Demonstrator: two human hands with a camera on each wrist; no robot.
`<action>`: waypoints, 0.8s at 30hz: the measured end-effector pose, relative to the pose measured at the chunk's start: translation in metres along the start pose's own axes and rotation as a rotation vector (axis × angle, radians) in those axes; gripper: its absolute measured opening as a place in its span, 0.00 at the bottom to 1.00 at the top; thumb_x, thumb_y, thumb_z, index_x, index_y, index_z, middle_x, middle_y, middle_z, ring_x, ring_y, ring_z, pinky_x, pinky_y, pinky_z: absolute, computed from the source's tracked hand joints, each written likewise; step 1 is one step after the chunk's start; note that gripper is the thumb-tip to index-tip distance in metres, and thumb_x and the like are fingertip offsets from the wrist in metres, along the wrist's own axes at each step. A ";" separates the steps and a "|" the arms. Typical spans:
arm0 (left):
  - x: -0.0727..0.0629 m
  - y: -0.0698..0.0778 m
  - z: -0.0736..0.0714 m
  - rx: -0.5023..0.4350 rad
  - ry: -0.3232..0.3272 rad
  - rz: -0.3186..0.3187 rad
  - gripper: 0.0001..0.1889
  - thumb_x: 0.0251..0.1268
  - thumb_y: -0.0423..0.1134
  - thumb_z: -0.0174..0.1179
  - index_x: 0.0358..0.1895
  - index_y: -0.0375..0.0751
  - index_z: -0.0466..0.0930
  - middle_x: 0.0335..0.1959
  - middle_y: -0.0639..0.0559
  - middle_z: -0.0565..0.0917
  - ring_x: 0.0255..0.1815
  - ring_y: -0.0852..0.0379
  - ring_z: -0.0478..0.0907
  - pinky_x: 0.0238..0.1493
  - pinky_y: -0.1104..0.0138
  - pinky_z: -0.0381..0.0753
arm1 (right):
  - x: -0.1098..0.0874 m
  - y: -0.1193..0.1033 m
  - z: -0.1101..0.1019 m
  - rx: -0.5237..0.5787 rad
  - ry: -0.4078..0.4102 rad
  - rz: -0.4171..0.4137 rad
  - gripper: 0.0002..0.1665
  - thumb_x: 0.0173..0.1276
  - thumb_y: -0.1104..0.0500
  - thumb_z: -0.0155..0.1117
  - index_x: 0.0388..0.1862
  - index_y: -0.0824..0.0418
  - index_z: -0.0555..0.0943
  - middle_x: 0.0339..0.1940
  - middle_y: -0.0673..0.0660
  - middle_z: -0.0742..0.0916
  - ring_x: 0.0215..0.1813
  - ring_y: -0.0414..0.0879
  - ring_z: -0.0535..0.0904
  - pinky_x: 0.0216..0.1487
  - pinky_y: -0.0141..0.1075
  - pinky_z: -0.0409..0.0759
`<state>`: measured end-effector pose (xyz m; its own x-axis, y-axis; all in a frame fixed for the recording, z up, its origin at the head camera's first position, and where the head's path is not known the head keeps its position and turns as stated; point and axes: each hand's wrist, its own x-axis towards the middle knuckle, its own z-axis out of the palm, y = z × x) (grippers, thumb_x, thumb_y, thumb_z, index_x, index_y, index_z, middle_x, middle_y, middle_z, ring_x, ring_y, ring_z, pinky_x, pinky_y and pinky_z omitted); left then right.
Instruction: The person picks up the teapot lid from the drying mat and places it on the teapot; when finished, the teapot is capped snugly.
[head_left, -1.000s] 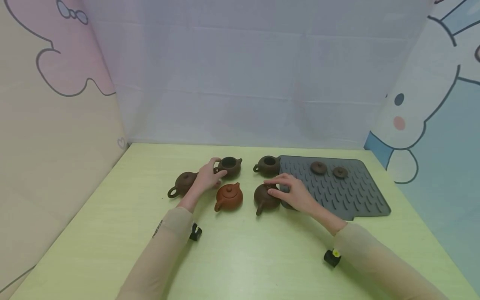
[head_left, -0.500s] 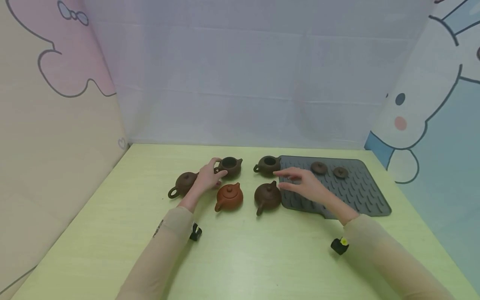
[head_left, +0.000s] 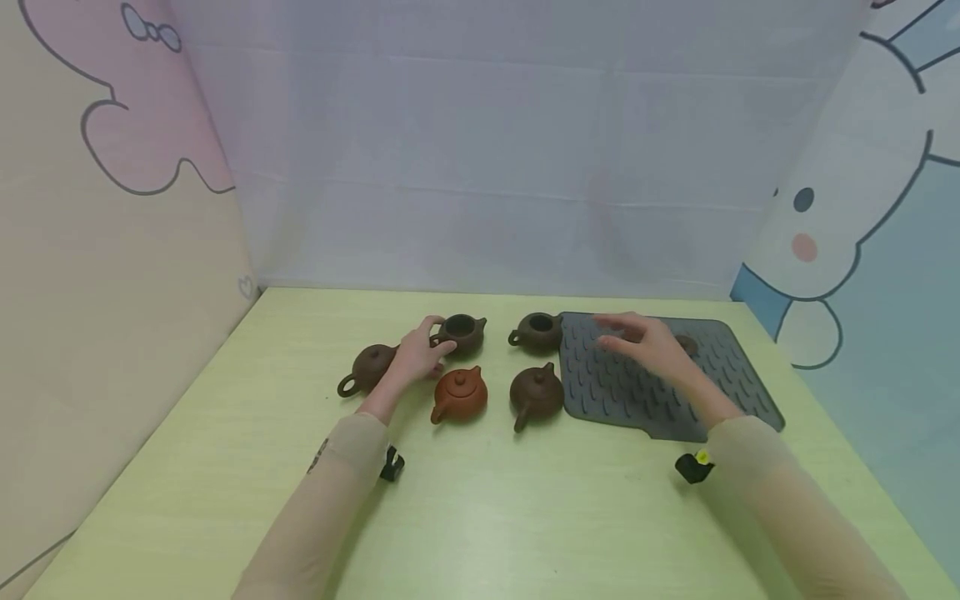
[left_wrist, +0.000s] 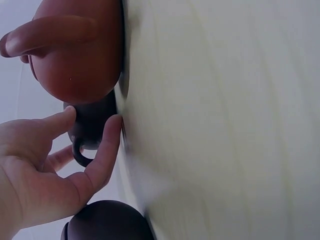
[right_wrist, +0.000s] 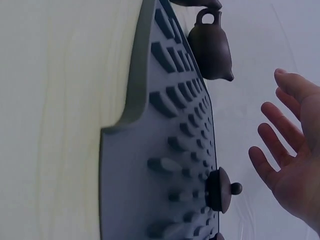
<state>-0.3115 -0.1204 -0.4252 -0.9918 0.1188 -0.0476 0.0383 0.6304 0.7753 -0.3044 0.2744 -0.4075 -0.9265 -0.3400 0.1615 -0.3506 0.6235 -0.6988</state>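
Note:
Thumb and fingers of my left hand [head_left: 417, 352] hold the handle side of a dark brown lidless teapot [head_left: 463, 333]; its small loop handle [left_wrist: 79, 159] shows between the fingers in the left wrist view. My right hand [head_left: 648, 343] hovers over the grey ridged mat [head_left: 607, 392], fingers spread and loosely bent, holding nothing. Beneath it, a brown lid [right_wrist: 224, 190] with a round knob lies on the mat, hidden by the hand in the head view. Another lid [head_left: 687, 344] lies just right of it. A second lidless teapot [head_left: 538, 332] stands at the mat's left edge.
Close in front of the left hand stands a reddish lidded teapot [head_left: 461, 394]. A dark lidded teapot [head_left: 371, 367] is partly behind the left wrist. Another dark lidded teapot [head_left: 537, 393] stands beside the mat. A light curtain [head_left: 480, 167] hangs behind the table.
My right hand has left the lid of the dark teapot beside the mat and moved right and away over the mat. The left hand has stayed at the lidless teapot.

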 end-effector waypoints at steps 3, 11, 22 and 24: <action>-0.001 0.000 0.000 0.008 0.003 -0.003 0.30 0.74 0.43 0.57 0.74 0.45 0.58 0.60 0.29 0.77 0.32 0.50 0.88 0.32 0.65 0.86 | 0.002 0.009 -0.007 -0.023 0.043 0.040 0.31 0.73 0.47 0.61 0.72 0.53 0.72 0.71 0.61 0.75 0.70 0.62 0.72 0.66 0.58 0.74; -0.001 0.002 0.000 0.015 -0.001 -0.001 0.30 0.74 0.43 0.56 0.74 0.45 0.58 0.60 0.29 0.78 0.32 0.49 0.88 0.32 0.66 0.85 | 0.001 0.034 -0.032 -0.146 0.081 0.082 0.35 0.74 0.48 0.60 0.76 0.54 0.65 0.76 0.64 0.69 0.76 0.66 0.61 0.72 0.66 0.61; -0.001 0.003 -0.002 0.013 -0.004 -0.010 0.30 0.74 0.44 0.56 0.74 0.47 0.58 0.57 0.30 0.79 0.34 0.48 0.88 0.33 0.65 0.86 | 0.004 0.051 -0.042 -0.306 -0.039 0.165 0.34 0.75 0.47 0.57 0.75 0.56 0.66 0.76 0.68 0.68 0.76 0.70 0.60 0.71 0.68 0.59; -0.001 0.002 -0.002 0.013 -0.005 -0.009 0.30 0.74 0.44 0.57 0.74 0.47 0.58 0.57 0.30 0.79 0.33 0.49 0.88 0.33 0.65 0.86 | 0.006 0.053 -0.040 -0.350 -0.053 0.193 0.32 0.75 0.47 0.57 0.74 0.56 0.68 0.74 0.69 0.70 0.74 0.70 0.62 0.71 0.68 0.60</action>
<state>-0.3103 -0.1209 -0.4220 -0.9915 0.1169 -0.0576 0.0310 0.6410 0.7669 -0.3343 0.3341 -0.4156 -0.9747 -0.2235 0.0078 -0.2049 0.8784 -0.4318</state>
